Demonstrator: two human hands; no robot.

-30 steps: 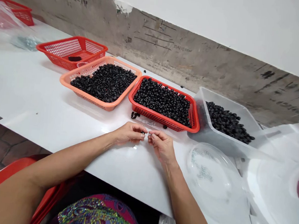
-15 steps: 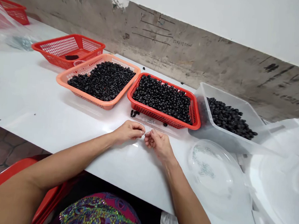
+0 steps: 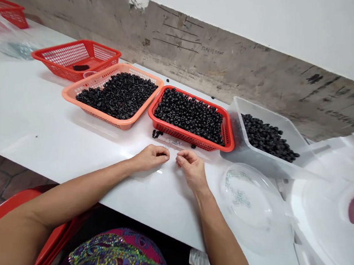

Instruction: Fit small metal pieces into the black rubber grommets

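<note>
My left hand (image 3: 151, 157) and my right hand (image 3: 191, 168) rest on the white table (image 3: 43, 114), a few centimetres apart, each with fingers pinched closed. What they pinch is too small to make out. Just beyond them lie a few black beads (image 3: 157, 133) and small clear bits (image 3: 173, 140) on the table. Behind those stands a red basket (image 3: 229, 142) full of round black beads, with an orange basket (image 3: 72, 93) of black pieces to its left.
A clear plastic tub (image 3: 243, 107) of black beads stands at right. A clear round dish (image 3: 251, 195) with small metal bits lies right of my right hand. Another red basket (image 3: 48, 55) sits at far left, near plastic bags (image 3: 15, 48). A red chair (image 3: 2, 212) is below.
My hands were touching fingertip to fingertip; now they have drawn slightly apart. The view shifted a little to the right.
</note>
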